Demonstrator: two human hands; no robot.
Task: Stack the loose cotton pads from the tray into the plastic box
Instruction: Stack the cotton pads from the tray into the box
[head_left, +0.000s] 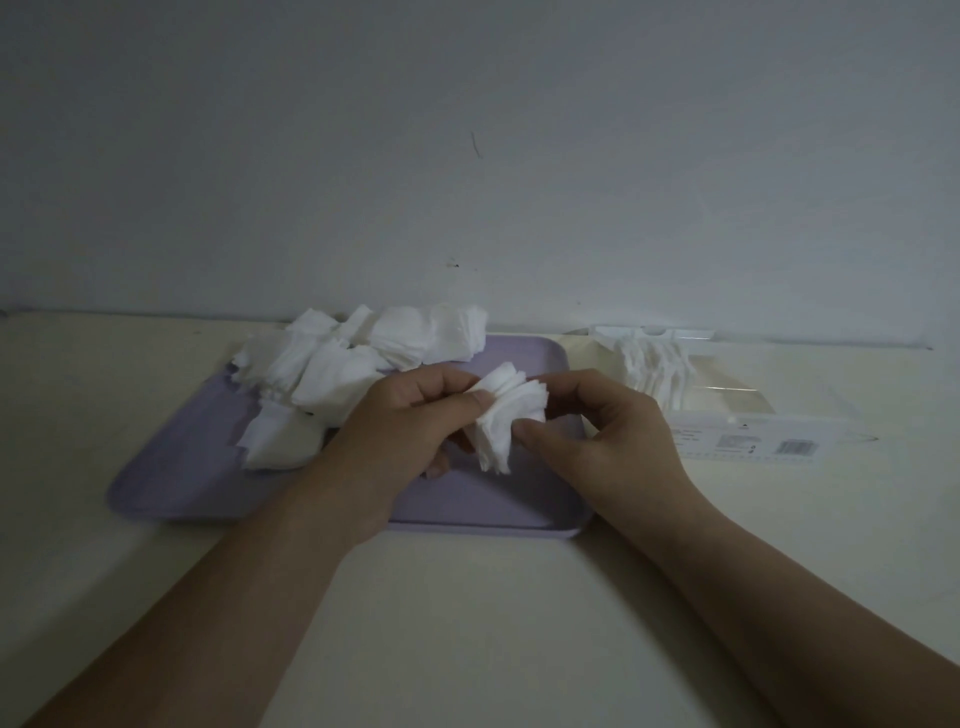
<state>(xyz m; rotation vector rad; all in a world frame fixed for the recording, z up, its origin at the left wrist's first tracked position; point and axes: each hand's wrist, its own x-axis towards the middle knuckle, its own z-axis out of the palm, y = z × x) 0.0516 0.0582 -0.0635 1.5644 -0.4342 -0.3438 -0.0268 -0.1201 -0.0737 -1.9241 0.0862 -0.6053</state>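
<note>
While both hands hold it above the purple tray (171, 488), a small bunch of cotton pads (511, 415) sits in the middle of the frame. The left hand (410, 421) pinches its left edge, and the right hand (608, 431) pinches its right edge. More loose pads (332, 374) lie piled in the tray's upper left. The clear plastic box (727, 400), at the right, has some pads inside.

Likely home room: plain cream table (467, 597) against bare, scuffed white wall (467, 156).

Cotton-pad bundle (511, 413) between left hand (410, 423) and right hand (610, 434)
</note>
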